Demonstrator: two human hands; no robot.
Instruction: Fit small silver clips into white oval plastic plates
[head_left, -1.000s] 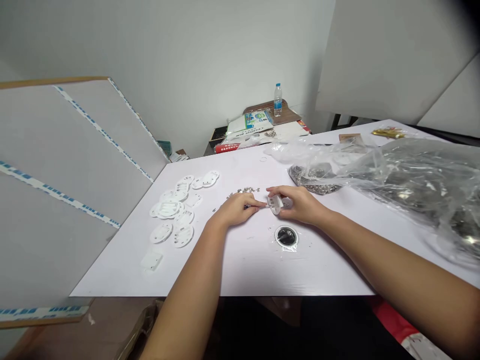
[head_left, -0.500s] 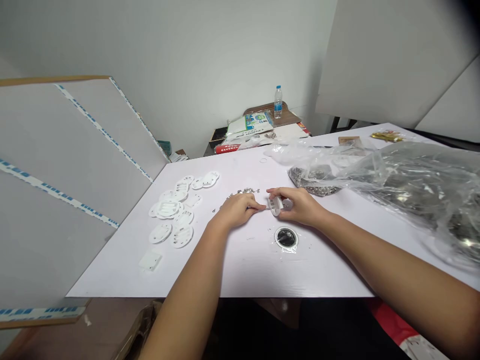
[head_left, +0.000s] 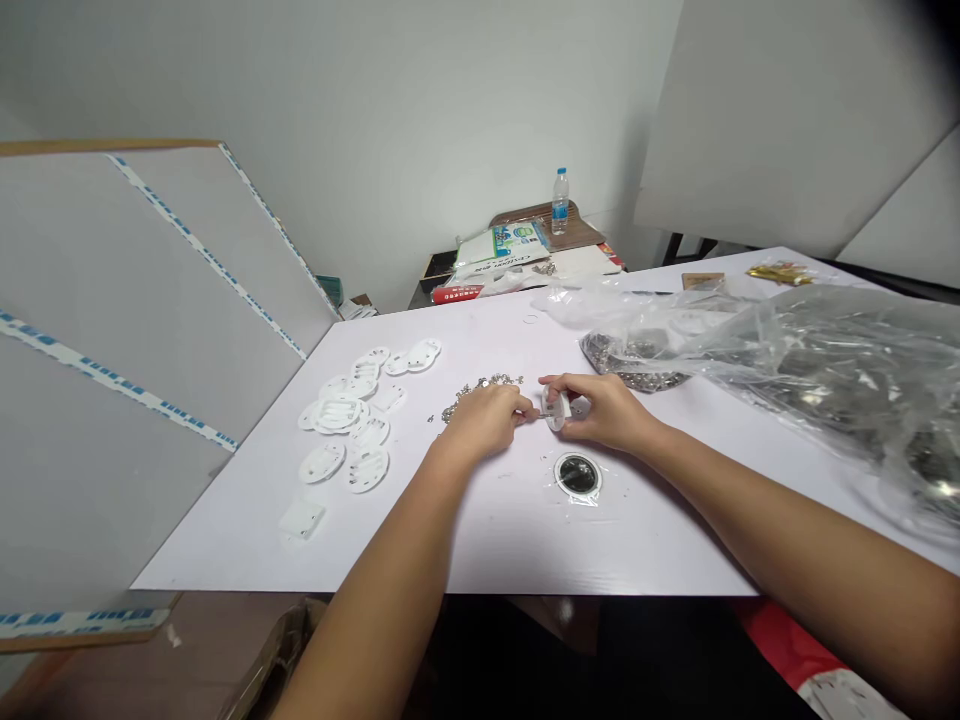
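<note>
Between the thumb and fingers of my right hand (head_left: 604,412), a round white plastic battery case (head_left: 556,408) is held on edge, its slotted face turned left. My left hand (head_left: 487,420) is closed in a pinch, with a thin metal piece (head_left: 543,415) showing between its fingertips and the case; its exact shape is too small to tell. Behind the left hand lies a heap of small metal pieces (head_left: 499,381), partly hidden by that hand. Nearer the front edge, a dark round disc with a white rim (head_left: 578,476) lies on the table under clear film.
Several round white cases (head_left: 337,414) overlap on the left of the table (head_left: 517,540), with a square white case (head_left: 302,519) nearer the front. Large clear plastic bags (head_left: 810,350) of metal parts fill the right. A water bottle (head_left: 560,203) stands behind, and a white board (head_left: 150,300) borders the left.
My left hand has moved slightly right and its fingertips now meet the case's slotted face. The right hand still holds the case, turned a little. The whole view has shifted slightly.
</note>
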